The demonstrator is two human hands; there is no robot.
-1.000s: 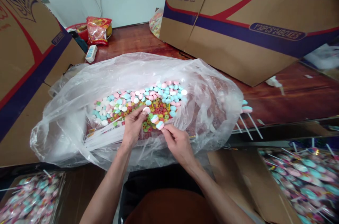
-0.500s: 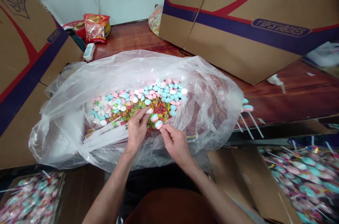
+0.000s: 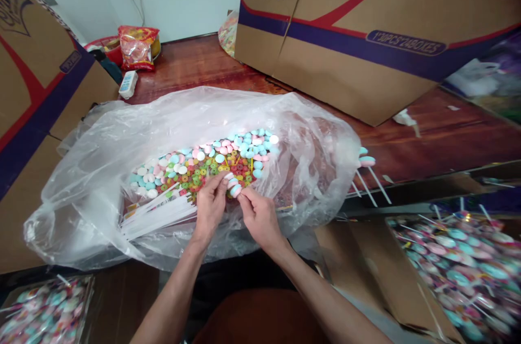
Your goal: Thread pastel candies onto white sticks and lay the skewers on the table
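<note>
A big clear plastic bag lies open on the wooden table, filled with pastel disc candies, small coloured ring candies and a bundle of white sticks. My left hand pinches a pale candy disc at the bag's mouth. My right hand holds a stick with pink and blue candy discs threaded on it. The two hands nearly touch at the fingertips.
Large cardboard cartons stand at the left and the back right. Finished lollipops lie right of the bag. Trays of wrapped lollipops sit at the lower right and lower left. A snack bag sits at the back.
My left hand has brought its candy disc in from the pile toward the stick in my right hand. The view has shifted slightly.
</note>
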